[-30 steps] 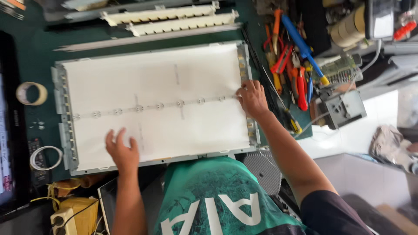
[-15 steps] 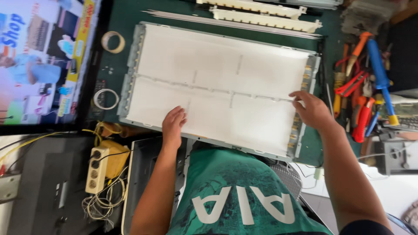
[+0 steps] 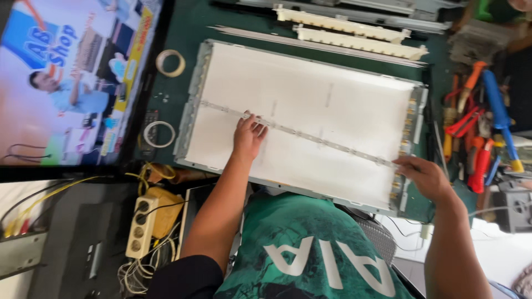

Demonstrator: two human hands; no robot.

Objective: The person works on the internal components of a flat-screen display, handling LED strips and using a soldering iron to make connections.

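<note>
Both hands down on the open white panel

White backlight panel (image 3: pixel 332 111) lies flat on the green counter (image 3: pixel 183 27); left hand (image 3: pixel 249 134) presses its thin light strip (image 3: pixel 310 138) flat-fingered, while right hand (image 3: pixel 424 176) pinches the strip's end, steadying it.

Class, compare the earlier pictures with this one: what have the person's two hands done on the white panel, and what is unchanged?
The left hand has moved up from the panel's near edge onto the thin strip of small lights crossing the white rectangular panel. The right hand stays at the strip's right end. Panel, tape rolls and orange-handled tools lie as before.
</note>
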